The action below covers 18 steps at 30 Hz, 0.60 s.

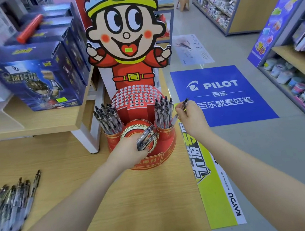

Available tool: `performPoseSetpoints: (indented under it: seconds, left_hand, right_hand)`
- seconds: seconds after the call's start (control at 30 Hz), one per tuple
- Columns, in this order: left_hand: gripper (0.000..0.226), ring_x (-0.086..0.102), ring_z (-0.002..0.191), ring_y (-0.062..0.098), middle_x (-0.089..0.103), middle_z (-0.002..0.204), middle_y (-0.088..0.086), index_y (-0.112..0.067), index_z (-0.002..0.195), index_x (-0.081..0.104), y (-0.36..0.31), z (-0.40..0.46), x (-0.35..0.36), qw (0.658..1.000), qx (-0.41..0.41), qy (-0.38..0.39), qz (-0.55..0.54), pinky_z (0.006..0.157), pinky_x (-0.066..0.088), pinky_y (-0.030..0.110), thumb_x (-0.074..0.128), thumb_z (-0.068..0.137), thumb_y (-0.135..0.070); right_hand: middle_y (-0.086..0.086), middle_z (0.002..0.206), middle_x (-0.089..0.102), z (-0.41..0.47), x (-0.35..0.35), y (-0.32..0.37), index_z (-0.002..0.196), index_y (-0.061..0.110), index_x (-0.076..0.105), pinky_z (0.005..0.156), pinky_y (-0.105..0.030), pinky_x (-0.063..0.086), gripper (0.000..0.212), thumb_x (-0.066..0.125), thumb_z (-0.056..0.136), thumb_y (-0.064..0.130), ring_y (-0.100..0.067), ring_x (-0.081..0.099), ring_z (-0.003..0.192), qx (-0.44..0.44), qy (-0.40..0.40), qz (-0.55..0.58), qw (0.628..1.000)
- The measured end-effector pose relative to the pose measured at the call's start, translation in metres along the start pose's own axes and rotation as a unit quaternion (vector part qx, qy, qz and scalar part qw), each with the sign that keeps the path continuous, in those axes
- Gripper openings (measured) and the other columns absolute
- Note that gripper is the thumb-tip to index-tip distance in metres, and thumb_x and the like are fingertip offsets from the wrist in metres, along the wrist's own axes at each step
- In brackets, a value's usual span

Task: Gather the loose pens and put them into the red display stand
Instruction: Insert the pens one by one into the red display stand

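Table [142, 201]: light wood-grain laminate, flat, running from the near edge to the far left shelving.
Loose pens [10, 201]: heap of slim clear-barrelled pens with dark clips, lying flat at the near left of the table; long axes run roughly near-left to far-right, clip ends toward the far side.
Left hand [131, 151]: clenched around a bundle of pens, held in front of the stand's round medallion.
Bundle of pens [146, 137]: several clear plastic barrels side by side, long axis tilted from near-left up to far-right.
Right hand [190, 119]: pinches a single pen between thumb and fingertips, just right of the stand's right cup.
Single pen [182, 106]: clear barrel, dark clip end pointing up and far-right; pale tip end pointing down-left toward the right cup.
Red display stand [150, 160]: glossy printed cardboard, rounded base, at the far right edge of the table; behind it a domed red panel perforated with rows of round holes.
Left cup pens [107, 118]: dense upright cluster, clip ends up, leaning slightly left.
Right cup pens [163, 111]: dense upright cluster, clip ends up.
Cartoon figure backboard [126, 33]: flat die-cut card, red costume, yellow belt, rising behind the stand.
Blue boxes [36, 74]: glossy rectangular cartons on the far left shelf.
Floor sticker [221, 93]: flat blue rectangle, white "PILOT" lettering, right of the stand.
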<state>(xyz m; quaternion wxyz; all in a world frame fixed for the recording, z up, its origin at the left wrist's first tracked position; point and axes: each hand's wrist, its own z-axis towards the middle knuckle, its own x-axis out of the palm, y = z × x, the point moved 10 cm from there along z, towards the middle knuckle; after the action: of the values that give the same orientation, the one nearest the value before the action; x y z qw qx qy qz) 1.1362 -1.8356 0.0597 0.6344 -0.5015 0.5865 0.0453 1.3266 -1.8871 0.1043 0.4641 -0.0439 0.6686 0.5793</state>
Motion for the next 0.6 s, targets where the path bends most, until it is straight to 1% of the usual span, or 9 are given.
performPoseSetpoints:
  seconds: [0.07, 0.1, 0.17, 0.23, 0.33, 0.4, 0.47, 0.53, 0.6]
  left_hand:
    - [0.015, 0.053, 0.060, 0.015, 0.057, 0.069, -0.002, -0.024, 0.076, 0.049, 0.001, 0.003, 0.000, 1.000, -0.008, 0.006, -0.006, 0.053, 0.041, 0.028, 0.061, 0.084, -0.025]
    - [0.015, 0.051, 0.059, 0.014, 0.056, 0.068, -0.003, -0.024, 0.075, 0.049, 0.001, 0.005, 0.001, 1.000, -0.009, 0.009, -0.004, 0.052, 0.040, 0.026, 0.061, 0.084, -0.024]
    - [0.011, 0.053, 0.062, 0.015, 0.056, 0.069, -0.002, -0.018, 0.080, 0.053, 0.001, 0.008, 0.000, 1.000, -0.007, 0.011, 0.003, 0.053, 0.040, 0.026, 0.061, 0.084, -0.025]
    - [0.013, 0.056, 0.067, 0.019, 0.058, 0.073, 0.000, -0.014, 0.085, 0.055, 0.000, 0.011, -0.003, 1.000, -0.003, 0.010, 0.007, 0.055, 0.040, 0.027, 0.061, 0.084, -0.025]
    - [0.014, 0.056, 0.066, 0.019, 0.059, 0.074, 0.002, -0.013, 0.084, 0.054, 0.000, 0.014, -0.006, 1.000, 0.000, 0.013, 0.010, 0.055, 0.042, 0.029, 0.060, 0.084, -0.026]
    - [0.015, 0.052, 0.061, 0.017, 0.057, 0.071, 0.001, -0.016, 0.079, 0.051, 0.000, 0.014, -0.006, 1.000, 0.001, 0.013, 0.010, 0.052, 0.040, 0.028, 0.060, 0.084, -0.027]
    - [0.017, 0.049, 0.059, 0.013, 0.054, 0.068, -0.002, -0.019, 0.075, 0.048, 0.000, 0.013, -0.005, 1.000, -0.002, 0.012, 0.009, 0.051, 0.037, 0.024, 0.060, 0.085, -0.026]
    - [0.017, 0.049, 0.059, 0.013, 0.054, 0.068, -0.003, -0.020, 0.075, 0.048, 0.000, 0.011, -0.003, 1.000, -0.004, 0.013, 0.004, 0.051, 0.036, 0.023, 0.060, 0.085, -0.026]
    - [0.015, 0.051, 0.061, 0.015, 0.056, 0.070, -0.001, -0.019, 0.078, 0.049, -0.001, 0.008, -0.001, 1.000, -0.003, 0.015, 0.003, 0.052, 0.038, 0.024, 0.060, 0.085, -0.026]
  right_hand:
    - [-0.003, 0.084, 0.055, 0.003, 0.007, -0.005, 0.092, 0.008, 0.053, 0.062, -0.026, 0.036, 0.009, 0.046, 0.096, 0.012, -0.022, 0.054, 0.078, 0.008, 0.022, -0.006, 1.000]
    - [-0.005, 0.088, 0.057, 0.004, 0.012, -0.007, 0.094, 0.009, 0.053, 0.066, -0.027, 0.038, 0.006, 0.047, 0.095, 0.012, -0.023, 0.056, 0.081, 0.013, 0.034, -0.012, 0.999]
    - [-0.010, 0.092, 0.062, 0.003, 0.022, -0.014, 0.092, 0.012, 0.049, 0.067, -0.028, 0.039, 0.002, 0.051, 0.094, 0.013, -0.025, 0.059, 0.083, 0.022, 0.057, -0.026, 0.998]
    - [-0.011, 0.092, 0.065, 0.002, 0.029, -0.018, 0.089, 0.014, 0.047, 0.067, -0.029, 0.042, 0.008, 0.055, 0.092, 0.013, -0.027, 0.061, 0.083, 0.028, 0.060, -0.034, 0.997]
    - [-0.009, 0.085, 0.062, 0.002, 0.025, -0.017, 0.087, 0.012, 0.049, 0.062, -0.027, 0.035, 0.009, 0.055, 0.092, 0.015, -0.028, 0.059, 0.080, 0.026, 0.034, -0.054, 0.998]
    - [-0.013, 0.085, 0.062, 0.004, 0.025, -0.013, 0.092, 0.007, 0.052, 0.060, -0.029, 0.032, 0.014, 0.049, 0.096, 0.021, -0.032, 0.057, 0.079, 0.016, 0.030, -0.139, 0.990]
    - [-0.014, 0.087, 0.064, 0.005, 0.027, -0.012, 0.097, 0.006, 0.052, 0.057, -0.031, 0.033, 0.021, 0.042, 0.098, 0.025, -0.031, 0.052, 0.072, 0.026, 0.021, -0.230, 0.973]
    - [-0.015, 0.091, 0.065, 0.008, 0.032, -0.014, 0.098, 0.005, 0.052, 0.053, -0.030, 0.033, 0.015, 0.041, 0.097, 0.016, -0.029, 0.048, 0.069, 0.047, 0.022, -0.245, 0.968]
    - [-0.017, 0.094, 0.065, 0.010, 0.042, -0.019, 0.096, 0.006, 0.052, 0.054, -0.031, 0.037, 0.011, 0.042, 0.094, 0.009, -0.030, 0.051, 0.072, 0.058, 0.065, -0.227, 0.970]
